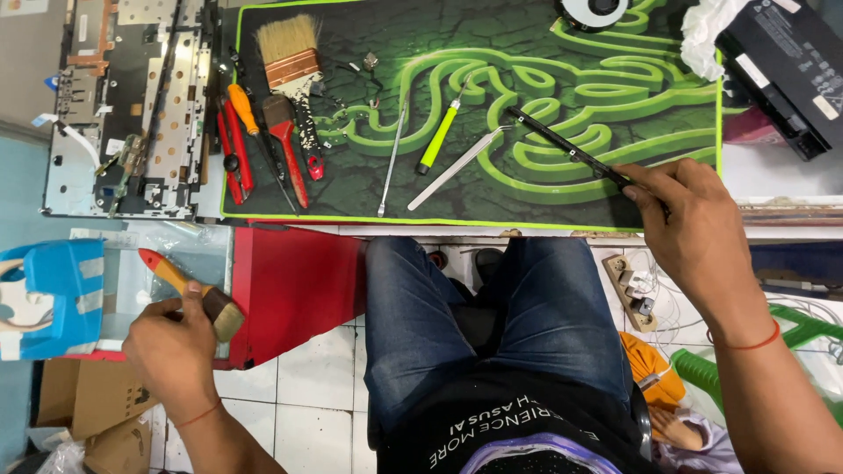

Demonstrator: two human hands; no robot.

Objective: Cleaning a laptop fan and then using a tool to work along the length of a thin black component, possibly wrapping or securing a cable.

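Note:
My left hand (171,342) is low at the left, below the bench, gripping a small brush (189,290) with an orange handle and brown bristles. My right hand (689,219) rests at the front right edge of the green and black mat (527,189), its fingers pinching the near end of a thin black strip (562,145) that lies diagonally on the mat. A pair of silver tweezers (457,167) and a yellow-green screwdriver (439,136) lie just left of the strip.
A wide paintbrush (290,57), red and orange tools (255,145) and a thin metal probe (391,167) lie on the mat's left part. An opened laptop chassis (132,105) sits at far left, a black battery (786,66) at top right. A blue box (53,298) and red cabinet (294,285) stand below.

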